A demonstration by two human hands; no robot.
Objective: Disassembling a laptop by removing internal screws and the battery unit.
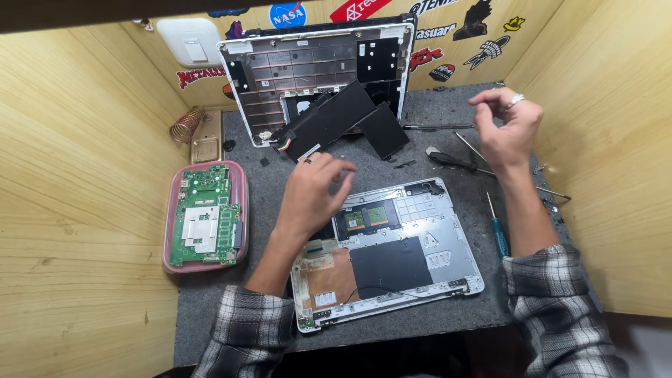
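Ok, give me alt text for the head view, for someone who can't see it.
Left hand hovers over an opened white laptop base on a grey mat; right hand is raised near screwdrivers. A green circuit board lies in a pink tray at left.

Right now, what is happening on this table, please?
A person in a plaid shirt is working on a laptop that is taken apart. The left hand hovers over the open lower case on the grey mat. The right hand is raised above the screwdrivers, fingers pinched, though I cannot tell if it holds anything. A black battery leans on the other case half at the back. The green circuit board lies in a pink tray.
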